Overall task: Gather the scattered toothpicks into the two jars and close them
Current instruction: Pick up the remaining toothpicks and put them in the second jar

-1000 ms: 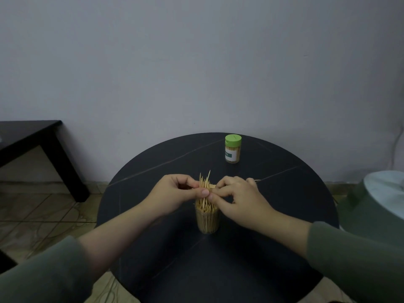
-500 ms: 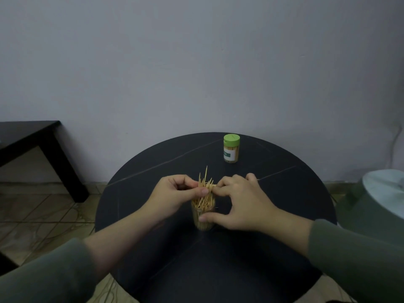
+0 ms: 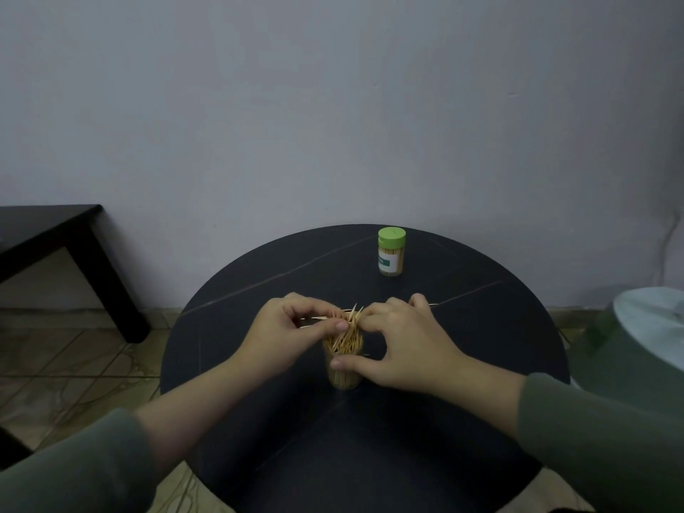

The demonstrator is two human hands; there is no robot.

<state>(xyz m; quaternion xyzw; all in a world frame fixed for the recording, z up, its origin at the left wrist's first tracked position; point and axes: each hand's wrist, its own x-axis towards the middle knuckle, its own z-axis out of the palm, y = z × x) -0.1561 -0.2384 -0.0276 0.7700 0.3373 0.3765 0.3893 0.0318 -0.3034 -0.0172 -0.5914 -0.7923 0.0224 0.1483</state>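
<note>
In the head view we are working at a round black table (image 3: 481,327), and we are taking the open clear plastic jar (image 3: 344,375) at its middle as our landmark. The jar is standing upright and is full of pale wooden toothpicks (image 3: 348,336). Many of them are sticking out above its mouth and are leaning in different directions, mostly up and toward the far right.

Our left hand (image 3: 292,327) is just left of the jar mouth; its thumb and first finger are pinching some toothpicks, and a few are lying nearly flat across this hand. Our right hand (image 3: 399,342) is just right of the jar. Its thumb is pressing on the near side of the jar wall and its curled fingers are touching the toothpick tips from behind, so it is holding the jar steady.

Behind the jar and to the right, well apart, the second jar with a light green lid (image 3: 391,255) is standing closed. One thin toothpick seems to be lying on the table behind the right hand.

We judge that the tilted toothpicks must be turned upright, along the jar's axis, and pushed down. Both hands are equally near.
</note>
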